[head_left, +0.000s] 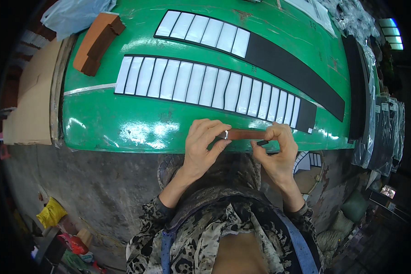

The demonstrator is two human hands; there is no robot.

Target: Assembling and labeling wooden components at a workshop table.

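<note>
Fingers of the left hand (200, 145) pinch one end of a narrow brown block (246, 134); right hand (281, 148) closes round the other, before a glossy green tabletop (100, 114). Step, apparently: working the block's ends. Next move likely calls for steady grip. Beyond: two curved black strips with white rectangles (192, 84) (297, 75), stacked brown blocks (89, 50), crumpled translucent bag (75, 18).

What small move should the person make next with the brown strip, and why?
I'd suggest easing the left hand slightly outward, to show more of the small whitish bit at that end of the brown strip: its fingers partly cover it, while the right hand appears to steady the other end.
</note>
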